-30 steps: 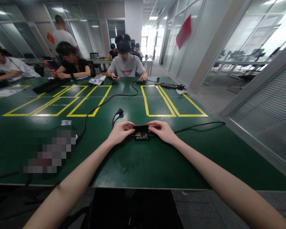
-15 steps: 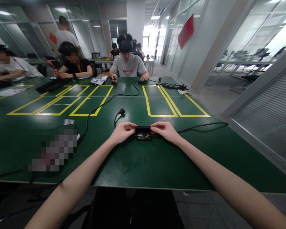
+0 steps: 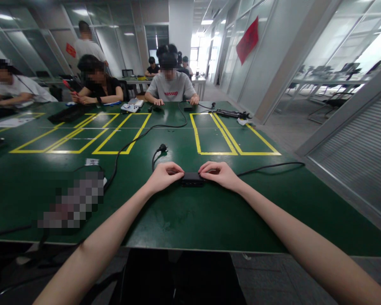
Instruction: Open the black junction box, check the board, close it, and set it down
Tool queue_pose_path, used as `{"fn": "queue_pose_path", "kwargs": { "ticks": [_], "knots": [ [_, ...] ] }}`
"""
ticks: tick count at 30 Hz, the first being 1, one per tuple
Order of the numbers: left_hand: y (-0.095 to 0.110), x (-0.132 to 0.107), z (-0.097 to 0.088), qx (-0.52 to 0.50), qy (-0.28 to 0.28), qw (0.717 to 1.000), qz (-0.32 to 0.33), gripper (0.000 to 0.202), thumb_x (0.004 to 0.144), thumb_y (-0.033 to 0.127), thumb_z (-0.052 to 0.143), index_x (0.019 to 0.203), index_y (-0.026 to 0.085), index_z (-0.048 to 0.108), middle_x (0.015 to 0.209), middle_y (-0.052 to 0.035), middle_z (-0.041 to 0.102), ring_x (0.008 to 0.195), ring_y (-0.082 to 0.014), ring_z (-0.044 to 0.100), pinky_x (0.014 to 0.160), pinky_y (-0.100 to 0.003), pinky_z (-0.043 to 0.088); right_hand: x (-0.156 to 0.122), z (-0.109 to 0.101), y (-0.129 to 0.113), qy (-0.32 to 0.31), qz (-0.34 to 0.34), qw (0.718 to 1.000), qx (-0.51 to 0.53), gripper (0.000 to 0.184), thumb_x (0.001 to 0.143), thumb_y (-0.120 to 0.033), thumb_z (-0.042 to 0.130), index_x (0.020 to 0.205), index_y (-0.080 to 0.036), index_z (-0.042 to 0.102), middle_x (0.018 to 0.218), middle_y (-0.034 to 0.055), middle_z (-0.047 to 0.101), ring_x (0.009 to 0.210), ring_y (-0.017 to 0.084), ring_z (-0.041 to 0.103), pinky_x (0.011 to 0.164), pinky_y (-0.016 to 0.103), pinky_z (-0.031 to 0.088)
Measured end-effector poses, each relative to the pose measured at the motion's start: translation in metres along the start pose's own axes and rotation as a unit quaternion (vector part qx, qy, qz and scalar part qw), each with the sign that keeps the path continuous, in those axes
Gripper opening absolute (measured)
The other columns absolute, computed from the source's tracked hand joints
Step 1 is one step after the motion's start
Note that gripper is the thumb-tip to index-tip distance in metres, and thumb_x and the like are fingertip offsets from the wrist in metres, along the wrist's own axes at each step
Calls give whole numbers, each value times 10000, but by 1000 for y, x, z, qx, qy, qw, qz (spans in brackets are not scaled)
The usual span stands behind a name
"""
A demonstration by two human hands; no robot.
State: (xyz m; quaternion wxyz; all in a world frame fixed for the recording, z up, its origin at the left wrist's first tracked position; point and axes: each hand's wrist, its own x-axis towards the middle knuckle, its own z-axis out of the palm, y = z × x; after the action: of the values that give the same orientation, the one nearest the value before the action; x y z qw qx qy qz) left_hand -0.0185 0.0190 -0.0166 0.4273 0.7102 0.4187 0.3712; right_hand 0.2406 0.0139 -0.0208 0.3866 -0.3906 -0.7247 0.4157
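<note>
Lying on the green table [image 3: 184, 220], a black plug [image 3: 160, 148] on a looped cord sits just beyond the person's left hand [image 3: 163, 177]. That hand's fingers are curled and pinched onto the left end of a small black box [image 3: 192, 178], which rests flat on the table between both hands. The right hand [image 3: 219, 174] is clamped on the opposite end in the same way. Further right, a thin black cable [image 3: 269, 166] trails away across the table.
</note>
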Motion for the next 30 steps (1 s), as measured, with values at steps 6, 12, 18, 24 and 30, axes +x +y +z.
{"fn": "queue_pose_path", "kwargs": {
  "ticks": [6, 12, 18, 24, 30],
  "knots": [
    [0, 0, -1, 4, -13, 1000, -4, 220, 763, 328, 770, 871, 138, 748, 855, -70, 770, 792, -178, 721, 790, -304, 604, 0, 1, -3, -6, -21, 999, -24, 197, 775, -406, 785, 800, -212, 808, 985, 74, 752, 874, 200, 702, 757, 332, 585],
    [4, -2, -1, 21, -52, 998, -23, 282, 780, 342, 768, 975, 138, 768, 899, -72, 784, 816, -184, 726, 787, -291, 589, -2, 2, -7, -23, -50, 997, -47, 172, 792, -371, 771, 841, -211, 808, 992, 73, 737, 879, 195, 692, 773, 330, 577],
    [9, -4, 0, 132, -56, 989, 19, 289, 846, 384, 724, 1024, 167, 791, 886, -48, 761, 815, -185, 677, 748, -274, 528, -3, 6, -10, -50, -29, 992, -109, 287, 844, -399, 739, 1046, -201, 789, 1018, 74, 731, 907, 209, 681, 843, 364, 560],
    [16, -5, 5, 281, -87, 954, 49, 341, 918, 483, 658, 1059, 191, 764, 1033, -71, 684, 919, -210, 651, 794, -300, 492, -4, 8, -17, -91, -71, 975, -192, 197, 922, -338, 668, 1010, -183, 751, 1021, 87, 707, 941, 219, 666, 849, 359, 534],
    [23, -12, 11, 382, -122, 912, 80, 330, 995, 508, 550, 1014, 192, 643, 907, -42, 686, 823, -214, 633, 730, -307, 468, -9, 8, -18, -73, -174, 954, -233, 202, 913, -325, 699, 1070, -198, 700, 1069, 91, 688, 998, 232, 646, 883, 384, 544]
  ]
}}
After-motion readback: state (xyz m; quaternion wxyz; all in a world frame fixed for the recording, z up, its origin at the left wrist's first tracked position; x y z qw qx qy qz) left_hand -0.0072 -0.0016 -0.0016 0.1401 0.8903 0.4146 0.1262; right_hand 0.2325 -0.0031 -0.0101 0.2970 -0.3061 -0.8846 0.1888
